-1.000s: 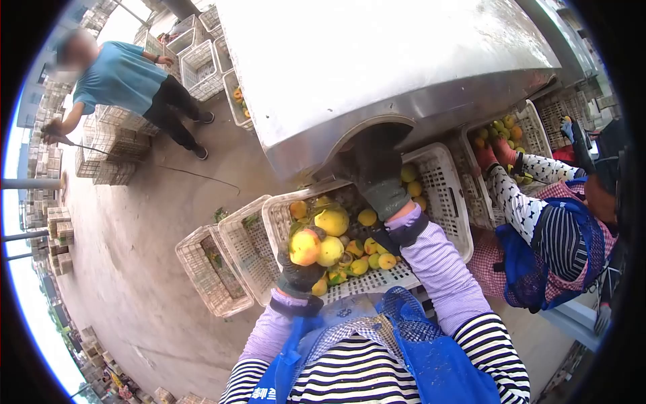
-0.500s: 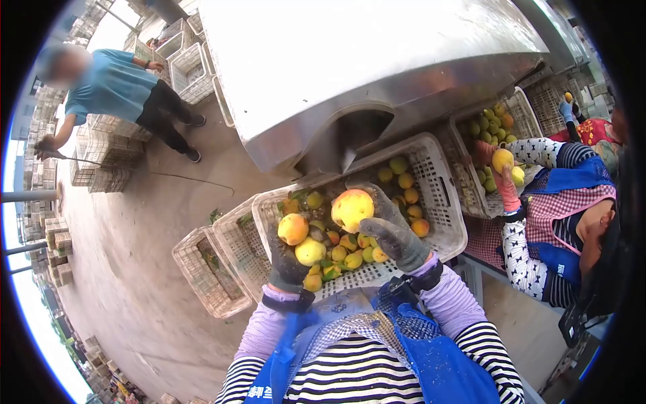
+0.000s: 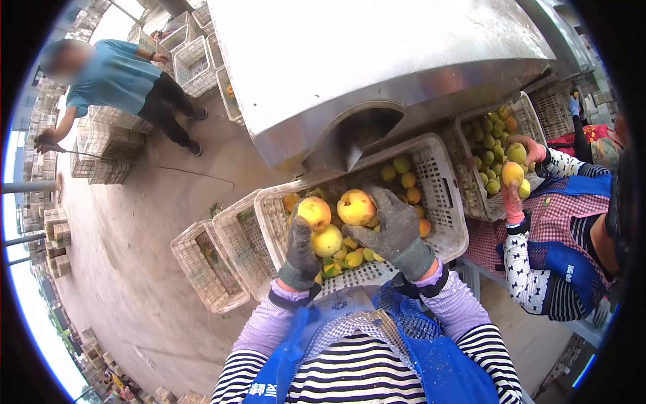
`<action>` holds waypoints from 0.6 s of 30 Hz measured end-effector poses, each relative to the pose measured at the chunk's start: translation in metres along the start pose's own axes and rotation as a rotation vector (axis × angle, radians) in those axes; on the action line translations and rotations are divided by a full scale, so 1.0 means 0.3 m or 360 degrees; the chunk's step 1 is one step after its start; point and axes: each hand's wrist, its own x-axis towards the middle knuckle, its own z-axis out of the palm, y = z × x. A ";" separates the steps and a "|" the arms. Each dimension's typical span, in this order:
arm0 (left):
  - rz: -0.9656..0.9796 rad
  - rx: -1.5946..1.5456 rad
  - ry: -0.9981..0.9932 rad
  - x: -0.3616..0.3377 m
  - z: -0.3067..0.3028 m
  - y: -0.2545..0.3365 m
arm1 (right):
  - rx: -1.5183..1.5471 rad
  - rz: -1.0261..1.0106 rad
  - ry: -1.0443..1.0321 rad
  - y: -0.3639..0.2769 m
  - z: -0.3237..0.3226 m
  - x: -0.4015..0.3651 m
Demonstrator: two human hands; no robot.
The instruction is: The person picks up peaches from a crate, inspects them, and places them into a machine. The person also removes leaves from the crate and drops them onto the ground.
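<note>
The person's left hand (image 3: pixel 301 252), in a dark grey glove, grasps 2 fruits at once: an orange-yellow fruit (image 3: pixel 314 213) on top and a yellow fruit (image 3: pixel 327 241) just under it, the hand curled along their left side. The right hand (image 3: pixel 397 230), gloved the same way, grips 1 blemished orange-yellow fruit (image 3: pixel 356 207), with the thumb below it and the fingers behind its right side. That makes 3 fruits held, all close together between the 2 hands and above a white plastic crate (image 3: pixel 452 209); the upper fruit on the left and the fruit on the right sit just beside each other

Inside this crate, at least 6 loose fruits (image 3: pixel 408 180) lie toward its right end, past the right hand, some green and some orange. More small yellow fruits (image 3: pixel 354 258) lie below the hands, partly hidden, so their full count cannot be told

To the left stand 2 more crates (image 3: pixel 210 269), side by side. Beyond the hands, 1 metal machine (image 3: pixel 397 81) reaches over the crate's far edge with 1 curved opening. At right, 1 co-worker (image 3: pixel 568 209) in a checked apron holds several fruits (image 3: pixel 512 173) beside 1 crate of mostly green fruits (image 3: pixel 488 141). At upper left stands 1 person in a blue shirt (image 3: pixel 121 74)
</note>
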 end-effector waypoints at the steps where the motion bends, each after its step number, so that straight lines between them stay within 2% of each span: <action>1: 0.0017 0.0005 0.0021 0.004 0.005 0.012 | 0.0012 -0.0014 0.0083 0.007 -0.004 0.022; 2: 0.0034 0.0009 0.0042 0.001 0.014 0.028 | -0.0035 -0.0050 0.0236 0.002 0.001 0.057; 5: -0.0006 -0.0040 0.0056 -0.029 0.027 0.071 | -0.0227 0.0034 0.0419 0.040 0.070 0.146; 9: -0.0021 0.0018 0.0117 -0.042 0.004 0.045 | -0.0454 -0.0017 0.0417 0.144 0.197 0.249; 10: 0.0003 0.0037 0.0106 -0.032 0.003 0.044 | -0.0426 -0.0165 0.0452 0.148 0.194 0.286; 12: 0.0011 0.0132 0.0128 -0.017 0.013 0.053 | -0.0518 -0.0003 0.0190 0.171 0.207 0.353; 13: 0.0010 -0.0025 0.0121 -0.017 0.013 0.051 | -0.0563 0.0077 0.0058 0.169 0.210 0.365; 15: 0.0009 -0.0340 0.0105 -0.019 0.000 0.036 | -0.0231 0.0027 0.0159 0.118 0.152 0.310; 16: 0.0079 0.0086 0.0037 -0.020 -0.031 0.022 | -0.0064 0.0003 0.0208 0.079 0.108 0.270; 17: 0.0167 0.0509 -0.0009 -0.021 -0.062 0.008 | 0.0140 0.0019 0.0050 0.049 0.071 0.218; 18: 0.0197 0.0508 -0.0045 -0.018 -0.040 0.029 | 0.0344 0.0045 -0.0105 0.019 0.036 0.152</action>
